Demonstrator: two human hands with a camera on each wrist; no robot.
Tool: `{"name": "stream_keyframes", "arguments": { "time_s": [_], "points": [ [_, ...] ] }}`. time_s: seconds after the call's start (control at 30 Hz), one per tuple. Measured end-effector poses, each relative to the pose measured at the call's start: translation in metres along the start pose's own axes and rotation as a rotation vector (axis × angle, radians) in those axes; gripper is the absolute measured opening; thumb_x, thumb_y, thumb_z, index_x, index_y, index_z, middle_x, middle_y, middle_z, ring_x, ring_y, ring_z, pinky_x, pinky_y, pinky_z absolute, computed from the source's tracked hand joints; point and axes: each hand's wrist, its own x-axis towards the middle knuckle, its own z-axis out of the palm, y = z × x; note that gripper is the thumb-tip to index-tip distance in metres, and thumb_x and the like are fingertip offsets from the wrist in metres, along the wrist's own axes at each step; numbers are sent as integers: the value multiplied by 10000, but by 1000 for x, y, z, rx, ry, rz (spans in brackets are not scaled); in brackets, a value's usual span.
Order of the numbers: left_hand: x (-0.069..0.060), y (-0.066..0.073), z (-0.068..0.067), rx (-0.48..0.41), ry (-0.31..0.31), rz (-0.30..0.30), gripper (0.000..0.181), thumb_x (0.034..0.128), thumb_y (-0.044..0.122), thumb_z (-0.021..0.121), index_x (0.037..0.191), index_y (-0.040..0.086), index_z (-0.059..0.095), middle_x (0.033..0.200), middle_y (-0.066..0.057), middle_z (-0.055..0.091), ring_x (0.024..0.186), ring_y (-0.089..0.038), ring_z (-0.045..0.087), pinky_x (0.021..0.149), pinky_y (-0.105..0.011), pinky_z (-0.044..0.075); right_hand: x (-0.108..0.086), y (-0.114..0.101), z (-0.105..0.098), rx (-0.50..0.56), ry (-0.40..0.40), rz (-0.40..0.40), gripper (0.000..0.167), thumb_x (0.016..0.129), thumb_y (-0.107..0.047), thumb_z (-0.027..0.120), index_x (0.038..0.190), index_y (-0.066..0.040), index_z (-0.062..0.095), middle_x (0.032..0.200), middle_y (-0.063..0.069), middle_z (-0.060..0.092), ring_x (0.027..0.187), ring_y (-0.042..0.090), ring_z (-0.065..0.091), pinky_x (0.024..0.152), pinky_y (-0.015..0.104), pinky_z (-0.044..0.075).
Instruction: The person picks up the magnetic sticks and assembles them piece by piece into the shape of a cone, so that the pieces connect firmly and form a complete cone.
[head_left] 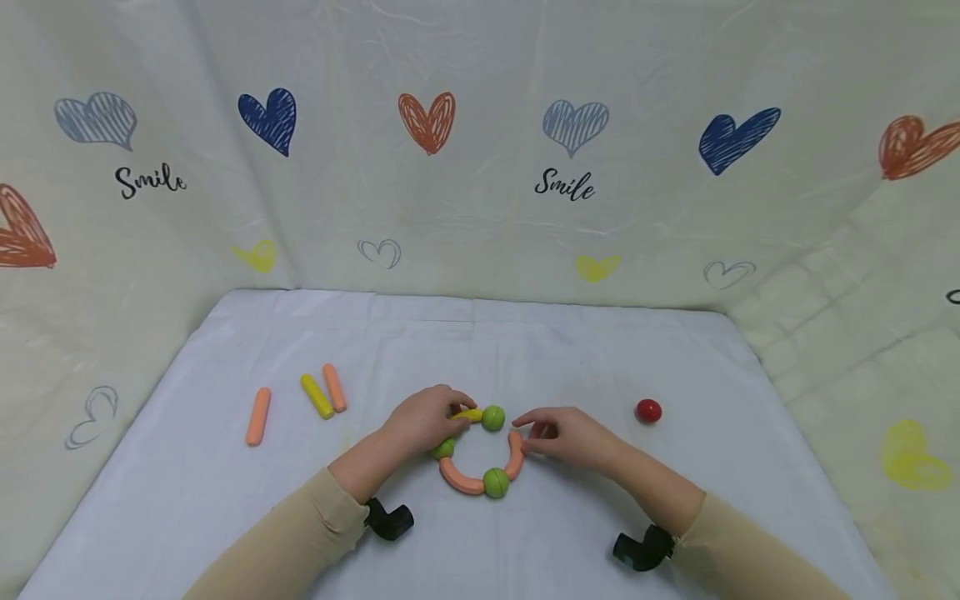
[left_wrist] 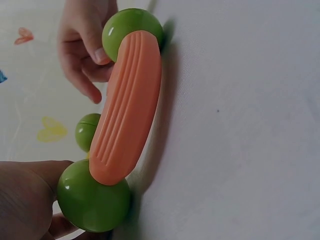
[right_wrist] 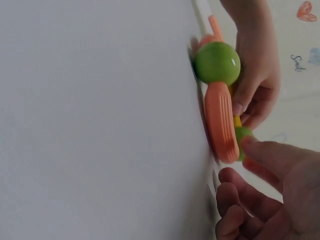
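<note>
A ring of toy pieces lies on the white cloth. It has green balls (head_left: 496,483), two curved orange pieces (head_left: 461,478) and a yellow curved piece (head_left: 472,414). My left hand (head_left: 423,421) pinches the yellow piece between thumb and fingers, partly covering it and the green ball (left_wrist: 92,197) beside it. On the other side my right hand (head_left: 572,435) is by the upper end of the right orange piece (head_left: 515,454), its thumb close to that piece. Its thumb and forefinger stand apart. A gap separates this end from the top green ball (head_left: 492,417).
Off to the left lie two straight orange sticks (head_left: 258,417) and a yellow stick (head_left: 317,396). A red ball (head_left: 648,411) sits on the right. Black wrist cameras (head_left: 390,520) hang under both forearms. A white curtain (head_left: 480,250) printed with hearts rises behind the table.
</note>
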Motion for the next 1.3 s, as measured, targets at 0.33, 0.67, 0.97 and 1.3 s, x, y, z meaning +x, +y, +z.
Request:
{"name": "stream_keyframes", "arguments": {
  "time_s": [0.33,0.67,0.97,1.3],
  "points": [
    [-1,1,1,-10,8,-12,259,931,290,689,1182,236,723,987,40,651,823,-111,564,719,-314,479,-3,-14,17,87,130,256,311,850,-335,787,1108,-170,733,753,-20,602,630,157,550,591,293,449],
    [-2,6,5,-9,3,-35,271,931,299,693,1193,236,715,998,31,641,812,-112,557,715,-315,473,-1,-20,24,32,228,294,231,818,-418,794,913,-213,746,659,-15,566,634,156,512,570,297,399],
    [-4,8,6,-10,15,-36,273,927,297,696,1189,226,716,1005,24,643,817,-112,563,727,-323,481,-1,-22,28,-13,250,264,156,840,-360,775,873,-218,720,663,-35,566,631,146,514,577,305,411],
    [-6,10,7,-6,10,-38,280,927,295,701,1197,225,710,1006,21,646,809,-111,560,726,-316,477,0,-25,27,15,243,250,152,865,-310,765,930,-182,716,678,-19,568,613,156,513,555,300,414]
  ]
}}
